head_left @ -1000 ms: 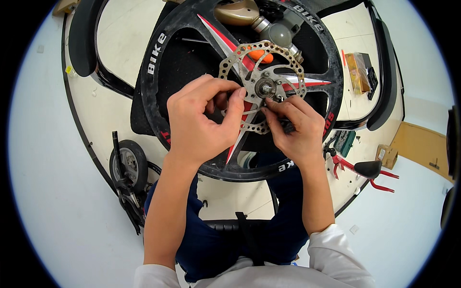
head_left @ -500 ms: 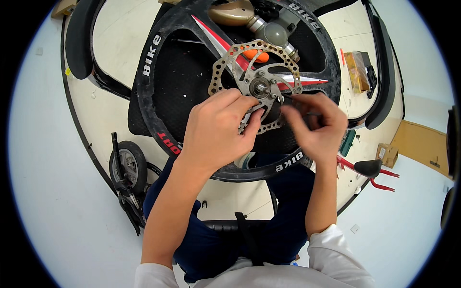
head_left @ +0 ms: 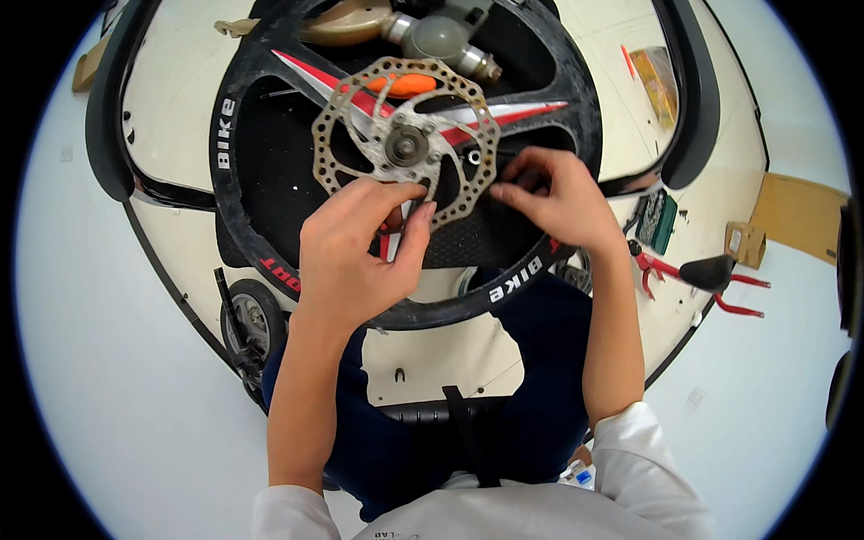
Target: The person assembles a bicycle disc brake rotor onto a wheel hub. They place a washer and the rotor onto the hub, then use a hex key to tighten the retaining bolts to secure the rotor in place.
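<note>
A black wheel (head_left: 232, 191) with red and white spokes lies flat in front of me. A perforated metal brake disc (head_left: 490, 135) sits around its hub (head_left: 407, 145). My left hand (head_left: 355, 247) is at the disc's near side, thumb and forefinger closed at one of its arms; whatever they pinch is hidden. Just off the disc's right edge is my right hand (head_left: 562, 200), its fingers curled in around something dark that I cannot make out. A small shiny ring-shaped piece (head_left: 473, 157) shows between the disc and the right hand.
Under the wheel is a black chair seat, with armrests (head_left: 693, 117) on both sides. A power tool (head_left: 432, 38) and an orange-handled tool (head_left: 409, 85) show through the wheel. A smaller wheel (head_left: 256, 319) stands at left; a red-framed part with a black saddle (head_left: 706, 274) lies at right.
The wheel and disc appear further left and slightly higher in the picture. My right hand has drawn away from the hub to the disc's outer edge; my left hand stays at the disc's near side.
</note>
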Tool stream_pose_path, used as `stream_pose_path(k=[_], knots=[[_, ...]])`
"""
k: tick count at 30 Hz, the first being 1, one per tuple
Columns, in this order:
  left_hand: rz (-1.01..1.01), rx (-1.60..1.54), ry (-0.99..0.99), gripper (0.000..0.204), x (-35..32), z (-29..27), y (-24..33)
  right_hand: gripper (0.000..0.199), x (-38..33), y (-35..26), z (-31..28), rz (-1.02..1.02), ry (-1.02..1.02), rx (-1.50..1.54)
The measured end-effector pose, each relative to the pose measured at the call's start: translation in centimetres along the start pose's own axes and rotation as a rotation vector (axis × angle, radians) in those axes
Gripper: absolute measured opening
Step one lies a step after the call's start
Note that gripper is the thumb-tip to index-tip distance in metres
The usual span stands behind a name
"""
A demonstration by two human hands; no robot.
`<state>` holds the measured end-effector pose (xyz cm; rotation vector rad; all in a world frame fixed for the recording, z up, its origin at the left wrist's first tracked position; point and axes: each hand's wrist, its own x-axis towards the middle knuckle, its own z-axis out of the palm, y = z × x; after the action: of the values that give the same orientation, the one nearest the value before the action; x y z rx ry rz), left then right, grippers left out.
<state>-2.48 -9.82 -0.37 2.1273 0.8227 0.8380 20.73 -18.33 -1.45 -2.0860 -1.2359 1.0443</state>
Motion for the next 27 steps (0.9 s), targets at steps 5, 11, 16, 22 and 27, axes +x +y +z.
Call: stream_pose_path(k=[5, 11, 16, 22, 27], knots=[[0.049, -0.01, -0.004, 0.015, -0.1, 1.0, 0.4, 0.03, -0.1, 1.4, -0.2, -0.047, 0.045, 0.054], [0.017, 0.011, 0.031, 0.012, -0.4, 0.8, -0.3, 0.031, 0.1, 1.9, 0.0, -0.093, 0.017, 0.014], [0.012, -0.002, 0.06, 0.009, -0.5, 0.9, -0.5, 0.032, 0.3, 3.0, -0.1, -0.144, 0.022, 0.044], [-0.008, -0.062, 0.078, 0.007, -1.5, 1.7, -0.3, 0.037, 0.1, 3.3, 0.8, -0.215, 0.128, -0.001], [-0.028, -0.073, 0.082, 0.009, -2.6, 1.8, -0.4, 0.034, -0.1, 3.8, 0.5, -0.199, 0.085, 0.045]])
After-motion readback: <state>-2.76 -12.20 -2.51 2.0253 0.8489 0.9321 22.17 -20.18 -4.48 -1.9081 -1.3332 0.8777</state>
